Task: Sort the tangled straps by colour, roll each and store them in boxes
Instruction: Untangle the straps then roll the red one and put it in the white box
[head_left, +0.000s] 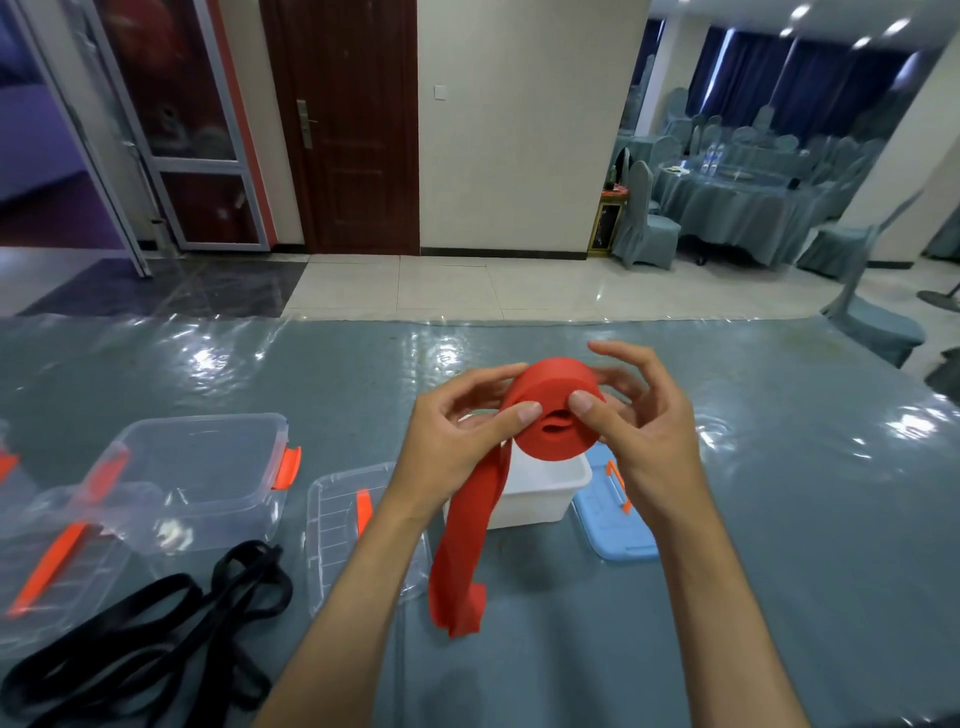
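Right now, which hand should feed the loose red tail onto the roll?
Left, probably. The left hand pinches the red strap roll on the side where the unrolled tail hangs, right below it. The right hand grips the opposite side, better suited to steadying and turning the roll.

Both my bare forearms reach up from below with the wrists close together, my left hand curled with its thumb pressing toward the centre and its fingers wrapped behind, my right hand pinching opposite, thumb forward and fingers arched loosely over the top.
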